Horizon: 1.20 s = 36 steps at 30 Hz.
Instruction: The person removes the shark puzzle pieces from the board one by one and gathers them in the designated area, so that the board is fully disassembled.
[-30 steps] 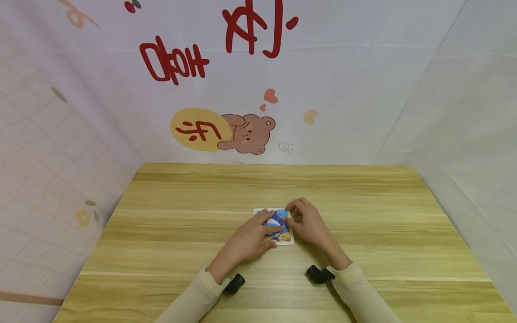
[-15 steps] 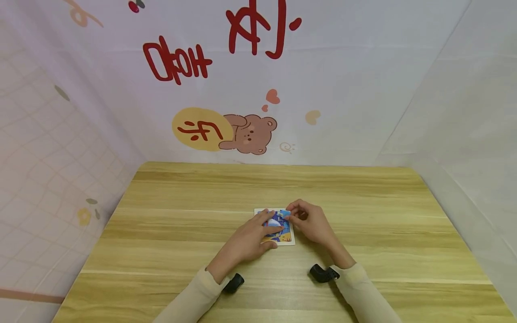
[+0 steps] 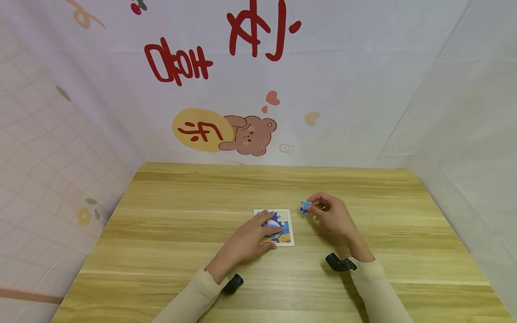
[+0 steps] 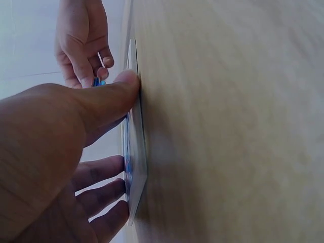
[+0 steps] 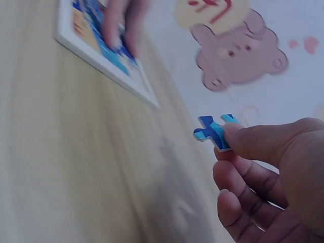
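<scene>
A small jigsaw puzzle (image 3: 286, 237) in a white frame lies on the wooden table, with a blue, white and yellow picture. Its far right corner shows a pale gap where the backing is bare. My left hand (image 3: 248, 237) rests on the puzzle with fingers spread across the picture and the thumb at the near edge. To the right, my right hand (image 3: 333, 217) pinches a blue puzzle piece (image 5: 215, 132) between thumb and forefinger. In the right wrist view this piece shows its knobs and sits apart from the frame, above the table.
The wooden table (image 3: 181, 193) extends on all sides of the puzzle. Behind it hangs a white cloth (image 3: 343, 80) printed with a bear and red characters. Black wrist devices (image 3: 341, 263) sit at both cuffs.
My right hand has lifted the blue puzzle piece out of the far right corner and carried it to the right, baring the gap. The left hand has stayed in place.
</scene>
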Available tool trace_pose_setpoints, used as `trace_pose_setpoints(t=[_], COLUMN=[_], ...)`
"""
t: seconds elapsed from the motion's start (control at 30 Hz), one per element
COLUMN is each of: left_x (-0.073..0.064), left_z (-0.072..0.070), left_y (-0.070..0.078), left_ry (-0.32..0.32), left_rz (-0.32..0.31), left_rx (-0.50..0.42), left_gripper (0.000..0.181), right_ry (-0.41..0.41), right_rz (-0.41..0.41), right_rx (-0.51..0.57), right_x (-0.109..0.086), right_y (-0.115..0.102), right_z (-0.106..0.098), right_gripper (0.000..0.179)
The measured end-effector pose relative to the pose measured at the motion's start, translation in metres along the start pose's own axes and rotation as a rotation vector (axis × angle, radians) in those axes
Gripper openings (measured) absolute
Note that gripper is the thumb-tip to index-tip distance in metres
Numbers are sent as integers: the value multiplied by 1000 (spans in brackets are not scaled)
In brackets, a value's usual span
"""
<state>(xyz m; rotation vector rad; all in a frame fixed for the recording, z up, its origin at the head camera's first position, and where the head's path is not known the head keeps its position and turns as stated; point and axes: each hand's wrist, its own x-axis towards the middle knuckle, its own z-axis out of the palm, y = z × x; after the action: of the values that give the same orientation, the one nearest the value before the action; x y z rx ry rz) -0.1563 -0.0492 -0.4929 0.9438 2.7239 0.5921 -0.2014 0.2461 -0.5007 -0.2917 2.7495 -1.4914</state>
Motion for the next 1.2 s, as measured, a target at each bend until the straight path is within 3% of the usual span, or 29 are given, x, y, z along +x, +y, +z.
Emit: trace_pose_setpoints(t=[0.43, 0.77, 1.07, 1.2], left_x=[-4, -5, -5, -3], left_z=[0, -1, 1, 2], left_y=[-2, -2, -2, -2], left_ry=[21, 22, 30, 25], left_rz=[5, -2, 11, 10], left_rx=[-12, -30, -23, -20], left_gripper=[49, 49, 49, 50], right_ry=[76, 121, 93, 115], right_rz=[91, 167, 238, 215], right_rx=[-58, -70, -209, -304], right_x=[-6, -21, -35, -33], right_y=[36, 64, 73, 77], right_z=[-60, -102, -118, -117], right_gripper=[28, 34, 36, 34])
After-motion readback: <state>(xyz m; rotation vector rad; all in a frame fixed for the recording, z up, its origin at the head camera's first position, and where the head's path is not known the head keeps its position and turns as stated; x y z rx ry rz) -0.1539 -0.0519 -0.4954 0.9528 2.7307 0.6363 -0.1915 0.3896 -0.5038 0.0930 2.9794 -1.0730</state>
